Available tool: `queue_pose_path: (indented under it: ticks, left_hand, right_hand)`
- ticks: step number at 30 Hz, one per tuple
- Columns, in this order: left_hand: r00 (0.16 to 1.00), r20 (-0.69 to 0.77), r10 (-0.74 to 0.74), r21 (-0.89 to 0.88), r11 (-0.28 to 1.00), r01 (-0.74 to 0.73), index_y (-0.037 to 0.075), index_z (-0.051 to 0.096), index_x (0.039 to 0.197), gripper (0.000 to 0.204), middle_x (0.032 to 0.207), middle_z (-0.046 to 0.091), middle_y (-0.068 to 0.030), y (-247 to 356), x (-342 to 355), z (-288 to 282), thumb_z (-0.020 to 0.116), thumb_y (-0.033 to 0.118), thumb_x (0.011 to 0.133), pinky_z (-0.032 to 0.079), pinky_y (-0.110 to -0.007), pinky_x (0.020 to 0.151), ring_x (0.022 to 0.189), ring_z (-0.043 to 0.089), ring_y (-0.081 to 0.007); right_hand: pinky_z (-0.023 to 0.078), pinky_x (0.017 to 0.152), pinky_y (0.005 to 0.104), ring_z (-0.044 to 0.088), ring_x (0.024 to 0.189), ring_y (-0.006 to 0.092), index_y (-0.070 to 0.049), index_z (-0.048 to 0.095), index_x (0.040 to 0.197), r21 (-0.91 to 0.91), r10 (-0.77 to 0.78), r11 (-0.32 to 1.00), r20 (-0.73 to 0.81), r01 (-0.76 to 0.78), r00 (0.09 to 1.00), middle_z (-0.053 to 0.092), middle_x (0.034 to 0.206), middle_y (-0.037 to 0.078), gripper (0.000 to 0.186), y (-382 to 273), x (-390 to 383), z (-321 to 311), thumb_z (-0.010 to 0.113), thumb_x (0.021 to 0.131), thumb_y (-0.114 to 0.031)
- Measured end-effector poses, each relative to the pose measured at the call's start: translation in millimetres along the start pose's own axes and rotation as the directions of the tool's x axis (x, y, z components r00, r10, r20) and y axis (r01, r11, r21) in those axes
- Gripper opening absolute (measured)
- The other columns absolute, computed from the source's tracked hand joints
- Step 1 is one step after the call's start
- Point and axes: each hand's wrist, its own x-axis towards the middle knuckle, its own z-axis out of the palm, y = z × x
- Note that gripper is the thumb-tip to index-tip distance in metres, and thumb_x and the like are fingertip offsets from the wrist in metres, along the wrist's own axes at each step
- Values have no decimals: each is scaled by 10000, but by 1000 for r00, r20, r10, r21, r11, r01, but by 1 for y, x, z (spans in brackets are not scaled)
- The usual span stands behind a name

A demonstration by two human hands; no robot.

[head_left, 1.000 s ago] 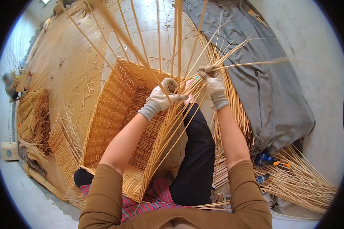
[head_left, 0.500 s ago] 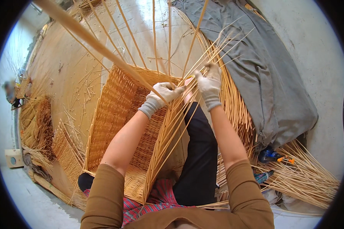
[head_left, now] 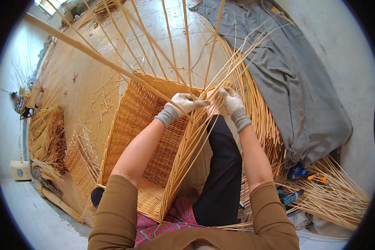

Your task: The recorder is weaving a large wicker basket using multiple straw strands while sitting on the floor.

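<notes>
A woven wicker basket (head_left: 125, 125) stands tilted between my legs, with tall upright stakes (head_left: 186, 37) rising from its rim. My left hand (head_left: 183, 104), in a pale work glove with a grey cuff, is closed at the basket's far right corner, thumb and fingers on the willow rods there. Just right of it, my right hand (head_left: 232, 102), gloved the same way, pinches a willow rod (head_left: 216, 88) beside the corner. Loose rod ends (head_left: 250, 50) fan out beyond both hands, up and to the right. The fingertips of my right hand are partly hidden.
A grey cloth (head_left: 296, 96) covers a long bundle of rods (head_left: 258, 121) at my right. Near it lie a blue bottle (head_left: 298, 172), a teal tool (head_left: 291, 197) and more rods (head_left: 333, 191). Woven panels (head_left: 79, 166) and bundled stalks (head_left: 48, 133) are at left; a person (head_left: 25, 102) is far left.
My right hand has come down slightly toward the basket's corner, its fingers now lower on the rods. My left hand stays at the corner. The whole view has shifted a little.
</notes>
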Motion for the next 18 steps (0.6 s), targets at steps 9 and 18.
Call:
queue_pose_path:
  ticks: [9,18]
  left_hand:
    - [886,402,231,124,945,-303,104,603,1319,498,1299,633,-75,5,-26,-20,651,391,915,410,-337,1057,1214,558,-199]
    - [906,109,408,-27,913,-408,116,486,1340,440,1214,611,-87,-32,-37,-9,621,240,940,472,-322,958,1116,599,-202]
  right_hand:
    - [487,920,324,553,1087,148,-76,601,1117,-139,-603,765,185,628,776,529,1298,36,243,-53,-35,3,654,889,-11]
    - [424,1043,410,487,1267,297,-76,485,1337,-739,-898,134,192,660,397,466,1394,131,593,-38,-28,71,686,782,-17]
